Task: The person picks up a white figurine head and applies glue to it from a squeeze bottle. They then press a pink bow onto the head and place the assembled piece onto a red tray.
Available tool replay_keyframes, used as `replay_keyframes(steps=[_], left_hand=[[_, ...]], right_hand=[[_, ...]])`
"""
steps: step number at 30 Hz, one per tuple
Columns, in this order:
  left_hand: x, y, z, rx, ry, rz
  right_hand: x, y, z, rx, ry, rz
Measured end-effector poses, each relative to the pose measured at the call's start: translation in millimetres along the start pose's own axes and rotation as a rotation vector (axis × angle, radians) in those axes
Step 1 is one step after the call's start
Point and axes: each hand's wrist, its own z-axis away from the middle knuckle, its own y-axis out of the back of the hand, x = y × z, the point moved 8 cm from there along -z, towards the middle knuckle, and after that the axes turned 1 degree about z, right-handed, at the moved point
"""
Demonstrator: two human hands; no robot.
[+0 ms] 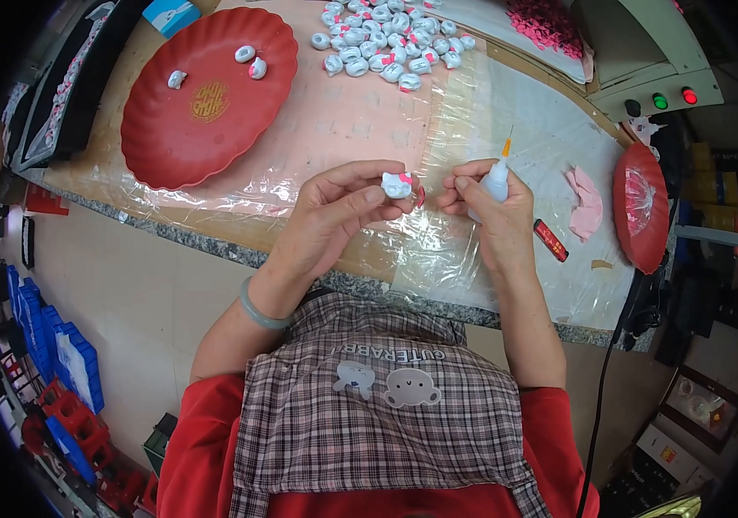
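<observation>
My left hand (332, 207) pinches a small white cat-head figurine (395, 185) with a pink bow between thumb and fingers, above the table. A thin pink edge shows by those fingertips; I cannot tell what it belongs to. My right hand (507, 226) is closed round a small white squeeze bottle (496, 180) with an orange needle tip pointing up and away. Its thumb and fingertip come close together, and whether anything tiny sits between them is too small to see. The hands are a short gap apart.
Many similar figurines (377, 43) lie heaped at the back. A red scalloped tray (153, 129) at left holds 3 more. On the right are a red packet (550, 240), a pink cloth (585, 205), a red dish (632, 246) and a machine (675, 52) with lit buttons.
</observation>
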Motion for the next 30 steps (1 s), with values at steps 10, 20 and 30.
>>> replay_keyframes(steps=[10, 20, 30], left_hand=[[40.7, 27.4, 7.0, 0.051, -0.182, 0.01], [49.2, 46.7, 17.4, 0.099, -0.222, 0.002], [48.6, 49.6, 21.2, 0.109, -0.22, 0.025]], right_hand=[[-29.6, -15.5, 4.4, -0.094, 0.279, 0.754], [-29.2, -42.4, 20.5, -0.328, 0.419, 0.951], [-29.8, -54.3, 14.9, -0.534, 0.521, 0.953]])
